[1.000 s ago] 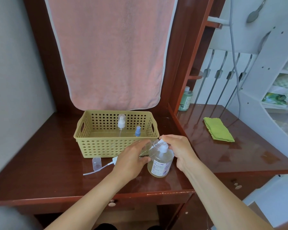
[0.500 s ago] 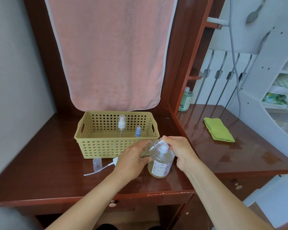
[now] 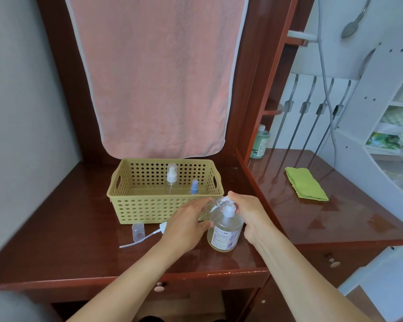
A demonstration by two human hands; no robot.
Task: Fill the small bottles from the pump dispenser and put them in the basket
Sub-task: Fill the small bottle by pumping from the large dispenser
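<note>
The pump dispenser (image 3: pixel 225 233), a clear bottle of yellowish liquid with a white pump head, stands on the desk in front of the basket. My right hand (image 3: pixel 249 212) rests on the pump head. A small clear bottle (image 3: pixel 215 205) is tilted with its threaded neck at the pump spout, and my left hand (image 3: pixel 187 223) grips it. The yellow perforated basket (image 3: pixel 135 210) holds a clear white-capped spray bottle (image 3: pixel 172 176) and a smaller blue-capped one (image 3: pixel 194 187). A loose clear cap (image 3: pixel 138 232) and a white spray top with its tube (image 3: pixel 147 237) lie left of my left hand.
A pink towel (image 3: pixel 158 73) hangs behind the basket. On the right desk section lie a folded green cloth (image 3: pixel 306 184) and a green bottle (image 3: pixel 260 142) at the back. White shelving (image 3: pixel 382 94) stands at the right. The desk's front edge (image 3: pixel 126 278) runs below my forearms.
Hardly anything differs; both hands stay at the dispenser with the small bottle at the spout, and the view has shifted very slightly.
</note>
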